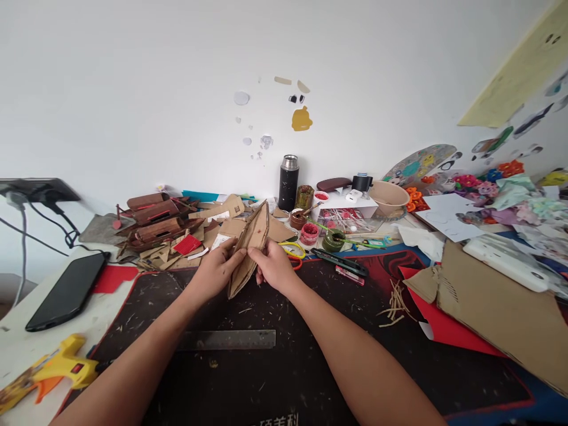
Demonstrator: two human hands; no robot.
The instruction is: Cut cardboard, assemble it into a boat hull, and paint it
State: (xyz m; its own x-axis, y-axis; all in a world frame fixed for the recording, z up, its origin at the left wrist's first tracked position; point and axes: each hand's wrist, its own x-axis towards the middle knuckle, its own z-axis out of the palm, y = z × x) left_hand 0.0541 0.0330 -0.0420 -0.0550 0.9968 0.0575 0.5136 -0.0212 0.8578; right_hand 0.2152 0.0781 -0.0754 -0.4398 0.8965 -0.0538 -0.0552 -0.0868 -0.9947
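Between both hands, above the dark desk mat (248, 384), is a small boat-shaped cardboard piece (255, 228) with pointed ends and raised sides, tilted on a slant. My left hand (217, 266) grips its left side, thumb on the inner face. My right hand (275, 266) pinches its right side, and that thumb almost meets the left one. The fingers behind the cardboard are partly hidden. Below the hands a clear ruler (231, 339) lies flat on the mat. Scissors with yellow and orange handles (295, 251) lie just beyond my right hand.
Brown boat-like models (155, 219) and cardboard scraps crowd the back left. Paint jars (309, 234), a black thermos (289, 183) and a utility knife (339, 261) stand or lie behind. A yellow glue gun (66, 364) and phone (66, 290) are left; a large cardboard sheet (497, 307) is right.
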